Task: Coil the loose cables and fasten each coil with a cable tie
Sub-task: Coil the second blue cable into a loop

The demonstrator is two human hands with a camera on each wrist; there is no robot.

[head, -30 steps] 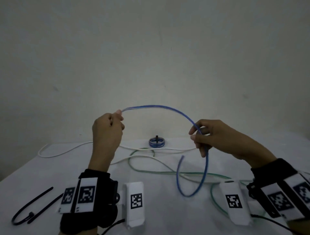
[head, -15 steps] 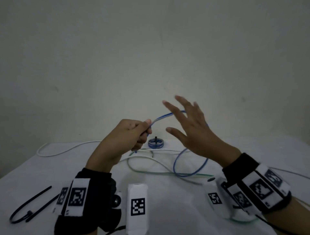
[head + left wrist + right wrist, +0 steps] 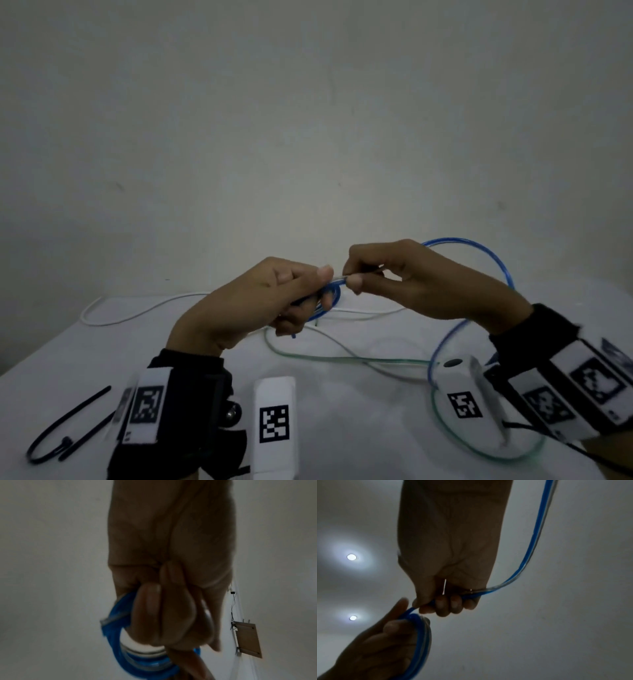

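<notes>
Blue cable (image 3: 503, 274) looks springy and light; left hand (image 3: 260, 301) grips the coil (image 3: 137, 660), right hand (image 3: 404, 277) pinches the next stretch beside it.

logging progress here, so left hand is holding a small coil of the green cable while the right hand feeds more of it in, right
Not quite: the coil is of the blue cable, not green. The head view shows the left hand gripping the small blue coil while the right hand pinches the same cable to feed it in. The green cable lies loose on the table; the left wrist view confirms the blue loops.
</notes>
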